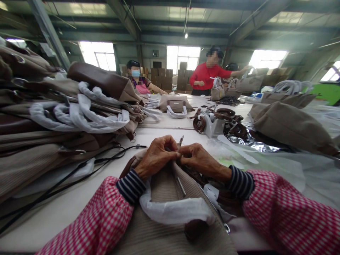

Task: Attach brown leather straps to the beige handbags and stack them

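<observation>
A taupe corduroy handbag [159,235] lies in front of me, with a white-wrapped handle [176,211] across its side and a metal zipper [209,202] along its opening. My left hand [158,156] is closed, thumb and fingertips pinching the bag at its far upper edge. Close beside it, my right hand [201,160] is also closed in a pinch on the same edge. The fingertips hide whatever small part lies between them. Just beyond them a pointed metal tip [181,139] sticks up; I cannot tell what it belongs to.
Handbags are piled [101,79] at left, with black cords [79,170] beside them. Rolled brown straps [199,123] lie ahead; another handbag [176,102] stands farther back. At right are plastic sheets [276,170] and more bags [289,122]. Two people work across the table.
</observation>
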A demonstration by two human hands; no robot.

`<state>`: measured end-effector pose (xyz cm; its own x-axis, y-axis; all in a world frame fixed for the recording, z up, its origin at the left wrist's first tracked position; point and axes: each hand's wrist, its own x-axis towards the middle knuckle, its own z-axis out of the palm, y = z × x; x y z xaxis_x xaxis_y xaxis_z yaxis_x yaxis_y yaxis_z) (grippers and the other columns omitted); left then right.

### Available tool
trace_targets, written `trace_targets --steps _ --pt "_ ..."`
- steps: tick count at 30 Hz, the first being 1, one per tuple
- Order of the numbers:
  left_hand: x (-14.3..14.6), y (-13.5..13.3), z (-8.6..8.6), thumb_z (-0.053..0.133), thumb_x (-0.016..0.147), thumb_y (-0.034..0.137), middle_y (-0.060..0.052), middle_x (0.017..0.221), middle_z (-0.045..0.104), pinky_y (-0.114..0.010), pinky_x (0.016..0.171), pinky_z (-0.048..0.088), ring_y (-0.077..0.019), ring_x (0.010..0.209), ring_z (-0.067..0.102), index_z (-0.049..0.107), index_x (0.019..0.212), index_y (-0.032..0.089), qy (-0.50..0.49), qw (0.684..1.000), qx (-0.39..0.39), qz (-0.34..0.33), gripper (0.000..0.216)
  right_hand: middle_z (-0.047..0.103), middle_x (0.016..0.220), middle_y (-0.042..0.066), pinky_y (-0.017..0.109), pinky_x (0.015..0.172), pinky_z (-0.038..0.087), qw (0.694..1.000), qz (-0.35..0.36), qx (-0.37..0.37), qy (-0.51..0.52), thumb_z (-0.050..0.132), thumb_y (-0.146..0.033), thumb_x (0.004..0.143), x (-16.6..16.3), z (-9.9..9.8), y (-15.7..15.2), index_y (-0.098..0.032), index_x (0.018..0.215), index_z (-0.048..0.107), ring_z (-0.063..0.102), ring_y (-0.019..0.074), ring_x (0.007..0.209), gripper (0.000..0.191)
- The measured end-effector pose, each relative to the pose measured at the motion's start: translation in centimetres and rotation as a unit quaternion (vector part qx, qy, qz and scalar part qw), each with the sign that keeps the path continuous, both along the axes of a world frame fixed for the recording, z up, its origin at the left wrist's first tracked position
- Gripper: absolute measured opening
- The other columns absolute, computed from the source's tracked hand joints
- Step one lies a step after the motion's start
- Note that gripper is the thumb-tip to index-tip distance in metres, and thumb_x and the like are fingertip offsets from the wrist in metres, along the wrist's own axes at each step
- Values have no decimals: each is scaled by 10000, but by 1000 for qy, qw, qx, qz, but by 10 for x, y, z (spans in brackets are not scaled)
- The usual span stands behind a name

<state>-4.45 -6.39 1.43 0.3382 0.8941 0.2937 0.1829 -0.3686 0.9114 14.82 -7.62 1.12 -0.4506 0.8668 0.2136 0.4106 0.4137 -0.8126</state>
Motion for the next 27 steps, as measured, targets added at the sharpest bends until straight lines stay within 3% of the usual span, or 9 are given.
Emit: trace_targets --steps 3,9,17,22,27 --pt "0 0 2 751 723 200 11 823 661 -245 687 456 -131 749 591 656 855 156 20 999 22 -11 169 554 653 -37 225 577 341 1000 -7 16 23 624 -188 802 4 0 -1 -151 728 683 464 104 625 101" --pt "-2 0 5 688 803 202 -19 911 711 -291 800 474 -179 875 635 710 937 164 101 993 49 -38 140 593 642 -23 230 551 380 993 -21 -35 111 707 -388 883 10 -2 -1 -152 824 674 519 115 584 246" --pt "-4 6 1 685 831 241 -30 913 721 -324 886 434 -215 953 630 787 873 180 165 981 89 -50 126 627 706 -7 241 589 423 996 -19 34 85 710 -404 920 8 3 -8 -155 817 672 559 122 631 271" --pt "-3 5 2 638 842 218 -21 810 681 -308 835 424 -193 862 606 764 790 158 160 979 101 -71 150 602 665 -14 231 548 379 995 10 -32 95 754 -481 879 10 10 -5 -147 803 665 527 109 595 354" --pt "-1 0 7 632 847 215 -14 802 665 -285 771 405 -188 850 580 718 802 155 154 983 71 -64 115 580 651 -34 218 522 305 990 29 -135 13 858 -397 759 28 26 -5 -145 846 714 453 88 578 304"
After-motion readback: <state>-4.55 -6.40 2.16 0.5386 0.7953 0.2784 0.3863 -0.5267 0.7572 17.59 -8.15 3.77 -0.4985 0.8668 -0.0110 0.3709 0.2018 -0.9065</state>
